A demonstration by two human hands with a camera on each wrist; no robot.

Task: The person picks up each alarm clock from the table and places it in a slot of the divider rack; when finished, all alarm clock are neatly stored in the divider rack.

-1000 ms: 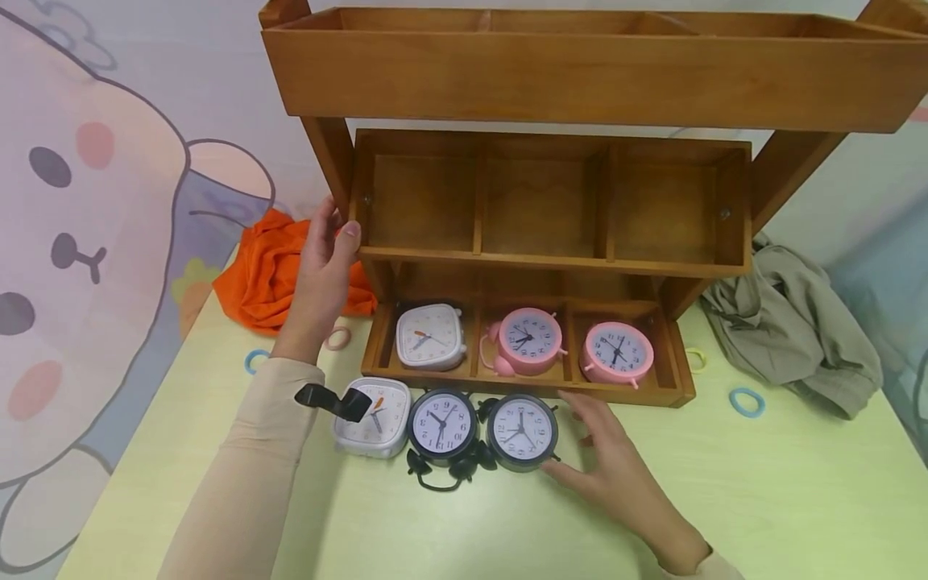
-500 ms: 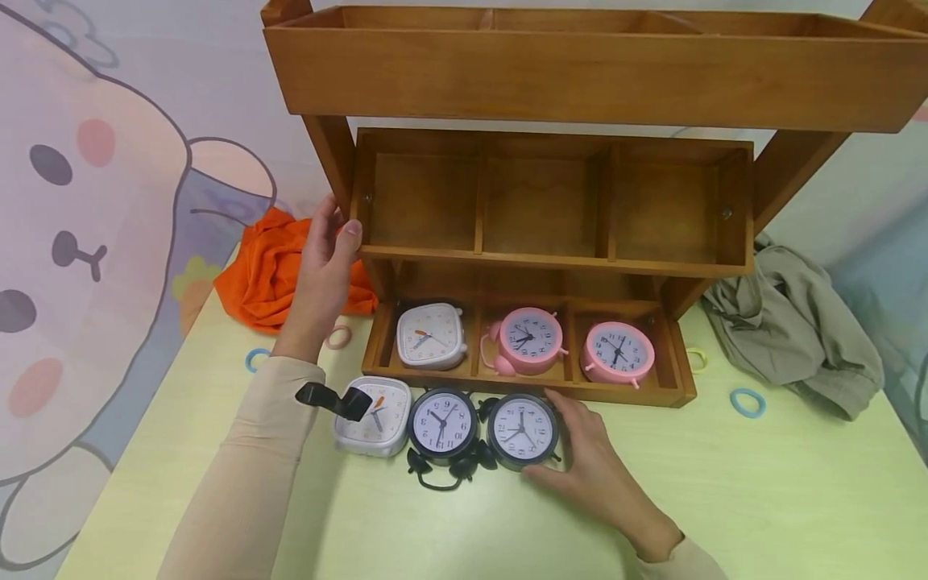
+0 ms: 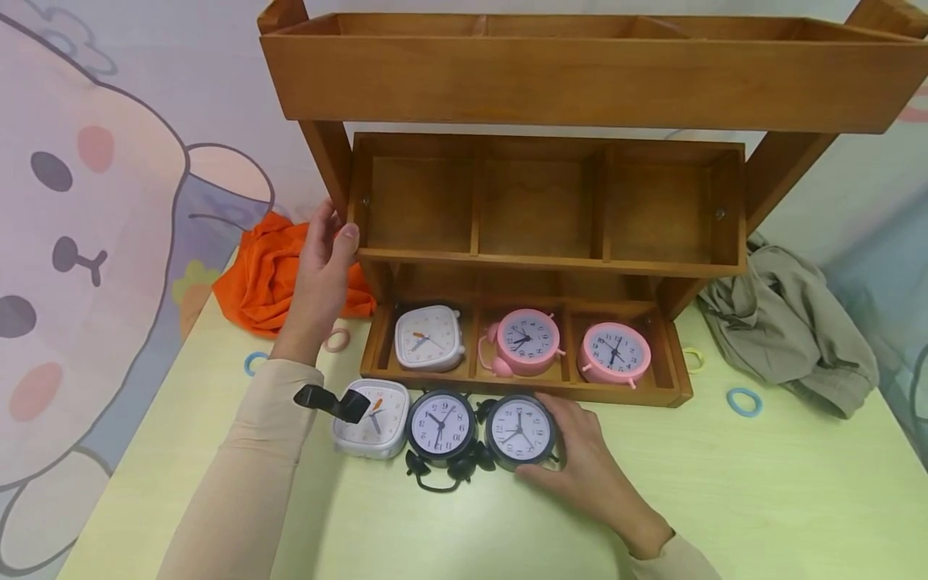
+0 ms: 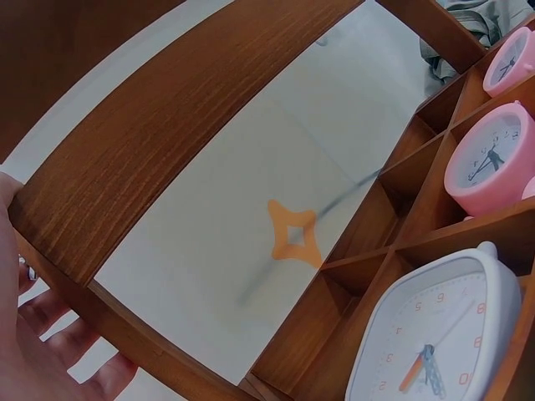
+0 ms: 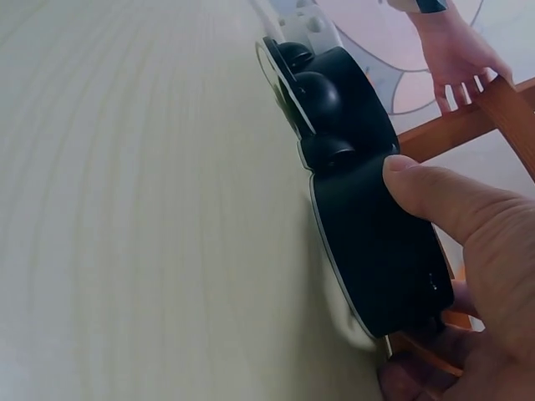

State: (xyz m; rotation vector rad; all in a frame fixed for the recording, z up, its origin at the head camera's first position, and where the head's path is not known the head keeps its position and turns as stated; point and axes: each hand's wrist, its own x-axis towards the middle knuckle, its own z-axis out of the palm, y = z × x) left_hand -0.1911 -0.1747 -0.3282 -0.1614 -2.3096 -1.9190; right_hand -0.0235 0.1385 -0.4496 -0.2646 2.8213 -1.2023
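Note:
My right hand holds the rightmost black alarm clock by its rim, thumb on the near side and fingers on the far side. In the right wrist view the thumb lies on the dark casing of this alarm clock. To its left lie another black alarm clock and a white alarm clock, in a row on the table. My left hand grips the left side of the wooden shelf at its middle tier. Fingers reach behind the frame in the left wrist view.
The bottom tier holds a white clock and two pink clocks, one per compartment. Orange cloth lies left of the shelf, grey-green cloth right. Small rings, such as a blue ring, lie on the table.
My right hand has moved left from beside the rightmost black alarm clock and closed its thumb and fingers on the rim. The left hand has stayed on the shelf.

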